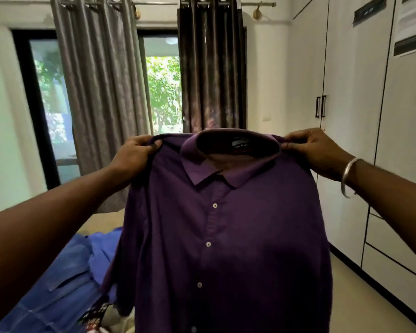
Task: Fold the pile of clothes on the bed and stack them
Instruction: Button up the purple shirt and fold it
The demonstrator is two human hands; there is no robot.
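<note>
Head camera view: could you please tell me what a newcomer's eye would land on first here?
A purple shirt hangs front and centre, buttoned, held up at its shoulders by the left hand and right hand. Lower left, blue clothes lie on the bed. Grey curtains frame a bright window behind.

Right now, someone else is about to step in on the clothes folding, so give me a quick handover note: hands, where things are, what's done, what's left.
Left hand grips one shoulder of the dark purple button-up collared shirt; right hand, silver bangle on its wrist, grips the other.
Shirt hangs in the air, unfolded, buttoned front facing you.
Blue garments lie loose on the bed below, patterned cloth beside them.
No folded stack in view.
Left: fold this shirt, then the rest, and stack.
</note>
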